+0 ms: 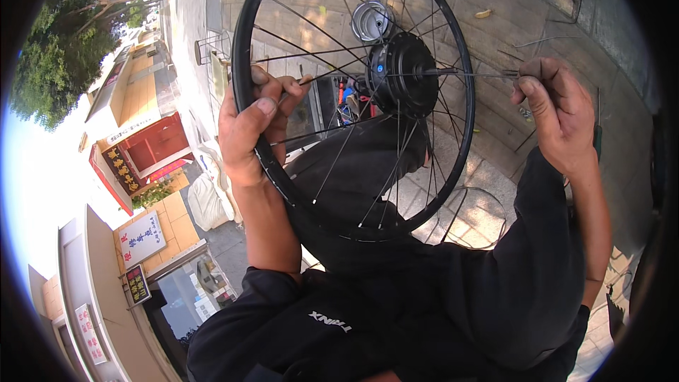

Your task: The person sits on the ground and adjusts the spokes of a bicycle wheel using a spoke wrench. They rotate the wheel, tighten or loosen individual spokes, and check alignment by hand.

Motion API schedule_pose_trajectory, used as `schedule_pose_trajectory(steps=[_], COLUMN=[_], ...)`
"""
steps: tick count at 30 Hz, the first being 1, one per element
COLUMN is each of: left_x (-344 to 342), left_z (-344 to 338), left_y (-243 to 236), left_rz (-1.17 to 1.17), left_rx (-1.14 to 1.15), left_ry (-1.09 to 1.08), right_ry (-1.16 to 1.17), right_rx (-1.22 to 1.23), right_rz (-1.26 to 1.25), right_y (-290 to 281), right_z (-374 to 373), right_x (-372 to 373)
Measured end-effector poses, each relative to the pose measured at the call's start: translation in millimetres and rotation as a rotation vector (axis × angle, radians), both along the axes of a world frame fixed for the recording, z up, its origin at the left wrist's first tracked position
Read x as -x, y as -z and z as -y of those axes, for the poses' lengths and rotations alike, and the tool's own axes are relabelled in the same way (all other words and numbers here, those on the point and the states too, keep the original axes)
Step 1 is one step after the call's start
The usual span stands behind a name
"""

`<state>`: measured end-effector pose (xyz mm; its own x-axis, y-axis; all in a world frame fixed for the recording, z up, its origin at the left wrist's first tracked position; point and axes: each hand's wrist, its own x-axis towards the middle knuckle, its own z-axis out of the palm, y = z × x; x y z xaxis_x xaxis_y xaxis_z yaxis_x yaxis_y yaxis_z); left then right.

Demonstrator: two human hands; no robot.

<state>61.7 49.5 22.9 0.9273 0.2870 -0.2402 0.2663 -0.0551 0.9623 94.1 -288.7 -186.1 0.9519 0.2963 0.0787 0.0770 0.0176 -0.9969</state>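
Observation:
A black wheel rim (pixel 468 99) with thin spokes and a large black hub motor (pixel 399 88) is held upright over my dark-trousered legs. My left hand (pixel 258 117) is wrapped around the rim's left side, its fingertips at the spokes. Some spokes hang loose from the hub, their silver-tipped ends showing near the lower rim. Right of the wheel, my right hand (pixel 548 110) pinches a thin straight spoke (pixel 488 75) that lies horizontally across the wheel's right side toward the hub. Whether its inner end is in the hub is too small to tell.
Beyond the wheel, a silver metal bowl (pixel 359 22) and a box of tools (pixel 346 99) lie on paving (pixel 516 0). A coiled wire or cable (pixel 463 191) lies below right. A white padded bundle (pixel 209 194), shopfronts with signs and a tree are at the left.

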Motion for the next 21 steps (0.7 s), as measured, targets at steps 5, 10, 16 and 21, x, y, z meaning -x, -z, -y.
schedule_pose_trajectory(steps=[5, 10, 16, 21], left_x=[-1.1, -1.3, -3.0, -3.0], left_z=[5.1, 4.7, 10.2, 18.1], left_y=[-2.2, -2.2, -2.6, -4.1], left_rz=[-0.003, -0.005, -0.002, 0.008], left_rx=[-0.017, -0.013, -0.025, -0.028], left_ry=[-0.001, -0.001, -0.029, -0.011], right_ry=[-0.076, -0.149, -0.142, -0.176], right_rx=[0.035, 0.089, 0.114, 0.08], right_rz=[0.05, 0.074, 0.188, 0.235], right_y=[-31.3, -44.1, -45.9, -30.7], right_z=[-14.5, -12.2, -23.9, -49.5], right_x=[-10.3, -25.6, -30.3, -21.8])
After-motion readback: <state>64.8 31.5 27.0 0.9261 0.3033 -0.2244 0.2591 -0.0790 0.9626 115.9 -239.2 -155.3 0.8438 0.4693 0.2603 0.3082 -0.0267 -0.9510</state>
